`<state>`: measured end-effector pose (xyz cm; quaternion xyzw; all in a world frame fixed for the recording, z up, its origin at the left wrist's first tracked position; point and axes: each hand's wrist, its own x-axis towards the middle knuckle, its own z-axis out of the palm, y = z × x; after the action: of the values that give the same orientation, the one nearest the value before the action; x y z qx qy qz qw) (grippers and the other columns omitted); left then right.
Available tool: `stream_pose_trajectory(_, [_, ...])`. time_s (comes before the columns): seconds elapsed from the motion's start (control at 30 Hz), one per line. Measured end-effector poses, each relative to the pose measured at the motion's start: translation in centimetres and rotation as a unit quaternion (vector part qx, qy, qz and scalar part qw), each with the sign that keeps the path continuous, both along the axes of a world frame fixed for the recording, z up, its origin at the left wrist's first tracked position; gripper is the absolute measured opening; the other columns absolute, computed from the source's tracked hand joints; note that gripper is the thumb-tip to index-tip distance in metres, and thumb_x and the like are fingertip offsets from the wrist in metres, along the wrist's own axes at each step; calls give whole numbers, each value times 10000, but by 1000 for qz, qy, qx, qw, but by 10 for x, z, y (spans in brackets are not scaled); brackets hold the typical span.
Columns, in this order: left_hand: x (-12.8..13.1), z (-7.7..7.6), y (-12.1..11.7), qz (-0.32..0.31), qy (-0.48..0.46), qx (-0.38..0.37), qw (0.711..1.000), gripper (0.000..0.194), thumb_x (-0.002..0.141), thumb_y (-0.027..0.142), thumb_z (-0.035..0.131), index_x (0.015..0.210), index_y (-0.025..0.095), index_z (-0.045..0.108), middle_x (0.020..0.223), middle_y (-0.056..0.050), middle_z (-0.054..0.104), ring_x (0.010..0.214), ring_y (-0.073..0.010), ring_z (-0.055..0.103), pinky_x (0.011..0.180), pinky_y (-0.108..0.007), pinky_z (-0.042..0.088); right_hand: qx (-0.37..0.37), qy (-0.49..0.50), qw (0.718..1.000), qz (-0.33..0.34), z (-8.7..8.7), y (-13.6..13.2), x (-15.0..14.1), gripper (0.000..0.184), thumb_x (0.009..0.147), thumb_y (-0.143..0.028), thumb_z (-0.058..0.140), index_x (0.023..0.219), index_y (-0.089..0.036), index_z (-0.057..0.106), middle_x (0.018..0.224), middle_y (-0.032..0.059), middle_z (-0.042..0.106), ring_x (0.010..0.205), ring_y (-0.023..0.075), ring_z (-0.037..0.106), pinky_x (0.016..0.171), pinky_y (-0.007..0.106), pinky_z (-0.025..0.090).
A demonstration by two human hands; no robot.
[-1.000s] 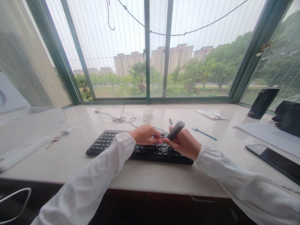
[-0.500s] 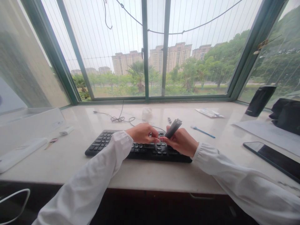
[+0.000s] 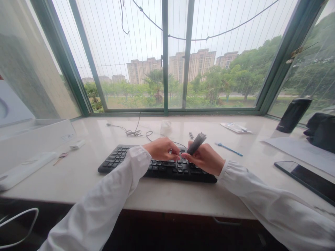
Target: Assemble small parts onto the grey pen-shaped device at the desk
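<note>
Just above a black keyboard (image 3: pixel 164 168), the right hand (image 3: pixel 205 159) is closed around a dark grey cylinder (image 3: pixel 196 143), whose tip points up and away from the person. The left hand (image 3: pixel 160 149) curls in to meet it, its fingertips (image 3: pixel 178 157) close to the cylinder's lower end, though whether they grip anything cannot be told from here. A slip of either hand could drop the cylinder onto the keys, from where it might roll across the desk. Loose white sleeves (image 3: pixel 232 177) could also drag over the keys if the arms shift.

Just beyond the hands lie a small dark part (image 3: pixel 191 135) and a thin black cable (image 3: pixel 136 132), both easily caught by a careless movement. To the right of the hands are a slim blue stick (image 3: pixel 229 149) and a black smartphone (image 3: pixel 305 177); to their left lies a small key (image 3: pixel 60 158). The pale stone desk (image 3: pixel 170 197) runs along a green-framed window (image 3: pixel 164 52), which looks onto trees and tall apartment blocks.
</note>
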<state>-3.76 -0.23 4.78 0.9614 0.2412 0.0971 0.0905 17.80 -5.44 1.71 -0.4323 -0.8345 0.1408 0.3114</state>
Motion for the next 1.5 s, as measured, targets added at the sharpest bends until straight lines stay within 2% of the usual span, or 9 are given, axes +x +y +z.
stream_pose_trajectory(0.17, [0, 2, -2, -13, -9, -2, 1000, 184, 802, 354, 637, 770, 202, 735, 592, 30, 599, 537, -61, 468, 531, -181, 308, 4, -5, 1000, 22, 1, 0, 1, 400, 874, -546, 493, 678, -203, 429, 549, -38, 408, 508, 106, 368, 483, 238, 282])
stream_pose_trajectory(0.3, [1, 3, -5, -29, -3, -18, 999, 138, 791, 310, 648, 780, 215, 747, 585, 32, 595, 540, -63, 477, 523, -177, 309, 35, -33, 999, 25, 4, -3, 1, 366, 872, -534, 497, 710, -208, 457, 553, -25, 452, 525, 125, 411, 509, 244, 324])
stream_pose_trajectory(0.6, [1, 6, -8, -47, -8, -27, 998, 124, 770, 286, 655, 743, 200, 740, 589, 27, 605, 550, -69, 478, 524, -185, 310, 68, -59, 995, 29, 5, -5, 3, 315, 873, -491, 522, 736, -207, 504, 573, -9, 494, 543, 137, 451, 546, 263, 357])
stream_pose_trajectory(0.8, [1, 8, -9, -42, -19, -28, 999, 169, 806, 317, 630, 759, 200, 743, 587, 24, 604, 535, -65, 475, 531, -188, 319, -21, 25, 999, 41, 3, -2, 2, 358, 888, -520, 489, 784, -186, 566, 653, 12, 564, 557, 132, 496, 529, 255, 394])
stream_pose_trajectory(0.97, [5, 2, -9, -20, -31, -7, 999, 166, 811, 330, 637, 765, 207, 738, 632, 20, 640, 538, -67, 485, 534, -201, 317, -25, 36, 999, 32, 3, 3, 5, 375, 870, -536, 509, 776, -181, 585, 661, 10, 572, 562, 128, 496, 522, 249, 392])
stream_pose_trajectory(1.1, [10, -4, -9, -10, -67, 22, 997, 134, 796, 328, 667, 810, 208, 726, 772, 7, 686, 608, -78, 532, 592, -204, 349, -34, 52, 998, 28, 3, 9, 10, 385, 846, -551, 541, 758, -179, 587, 645, 2, 563, 562, 124, 501, 523, 245, 404])
stream_pose_trajectory(1.3, [13, -8, -8, -1, -102, 2, 995, 105, 803, 275, 664, 860, 196, 704, 765, 19, 696, 612, -70, 550, 628, -189, 372, -158, 158, 972, 68, 0, 14, 12, 437, 742, -602, 649, 797, -173, 582, 677, 22, 629, 657, 176, 618, 621, 292, 504])
stream_pose_trajectory(1.5, [13, -11, -5, -17, -111, -44, 993, 120, 787, 285, 685, 841, 177, 691, 780, 18, 703, 615, -62, 541, 634, -177, 386, -197, 191, 959, 69, -2, 22, 15, 472, 721, -573, 685, 870, -127, 643, 736, 58, 674, 696, 188, 635, 682, 336, 523])
